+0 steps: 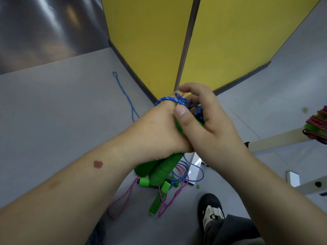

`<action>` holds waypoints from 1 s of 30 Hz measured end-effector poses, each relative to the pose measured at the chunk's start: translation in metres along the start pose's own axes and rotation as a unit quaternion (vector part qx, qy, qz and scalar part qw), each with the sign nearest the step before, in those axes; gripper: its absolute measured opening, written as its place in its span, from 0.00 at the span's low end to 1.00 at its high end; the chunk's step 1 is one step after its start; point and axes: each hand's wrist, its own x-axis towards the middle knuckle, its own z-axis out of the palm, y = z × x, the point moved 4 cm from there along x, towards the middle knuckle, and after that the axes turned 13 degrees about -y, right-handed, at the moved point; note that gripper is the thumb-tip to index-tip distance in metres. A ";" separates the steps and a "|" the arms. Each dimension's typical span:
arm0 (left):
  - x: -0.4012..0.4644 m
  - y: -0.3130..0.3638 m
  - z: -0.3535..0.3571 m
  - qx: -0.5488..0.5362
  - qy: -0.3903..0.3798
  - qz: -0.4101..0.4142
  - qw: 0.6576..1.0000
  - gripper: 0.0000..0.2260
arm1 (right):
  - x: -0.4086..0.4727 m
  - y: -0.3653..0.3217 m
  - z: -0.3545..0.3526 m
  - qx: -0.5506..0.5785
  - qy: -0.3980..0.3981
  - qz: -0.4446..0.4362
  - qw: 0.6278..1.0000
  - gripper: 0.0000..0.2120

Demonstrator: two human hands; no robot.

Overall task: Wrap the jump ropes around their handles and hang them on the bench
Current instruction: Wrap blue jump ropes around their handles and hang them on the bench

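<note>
My left hand (155,131) grips a pair of green jump-rope handles (161,168), whose lower ends stick out below my fist. A blue rope (169,99) loops over my left fingers. My right hand (203,121) pinches that blue rope at the handles' top, its thumb pressed on the green foam. A loose length of the blue rope (127,98) trails across the floor to the upper left. Below my hands lies a pink rope (123,197) with green handles (156,204), tangled with more blue rope (191,174). A wrapped pink rope (316,126) hangs on the bench (276,140) at right.
A yellow partition (177,41) with a dark base stands straight ahead. The floor (62,112) is grey. My shoe (210,209) and trouser leg are at the bottom right. White bench legs (293,179) stand at right.
</note>
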 end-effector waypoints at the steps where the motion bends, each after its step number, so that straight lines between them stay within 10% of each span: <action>1: 0.000 0.000 0.002 0.040 -0.013 -0.001 0.999 0.10 | 0.000 0.000 0.000 -0.029 -0.010 -0.001 1.000 0.13; 18: -0.016 0.005 -0.001 0.134 0.039 -0.123 0.983 0.36 | 0.001 0.004 -0.006 0.155 0.157 0.056 0.974 0.12; 30: -0.021 0.013 0.009 0.424 0.102 -0.123 0.891 0.51 | -0.003 0.019 -0.024 0.197 0.273 0.143 0.931 0.12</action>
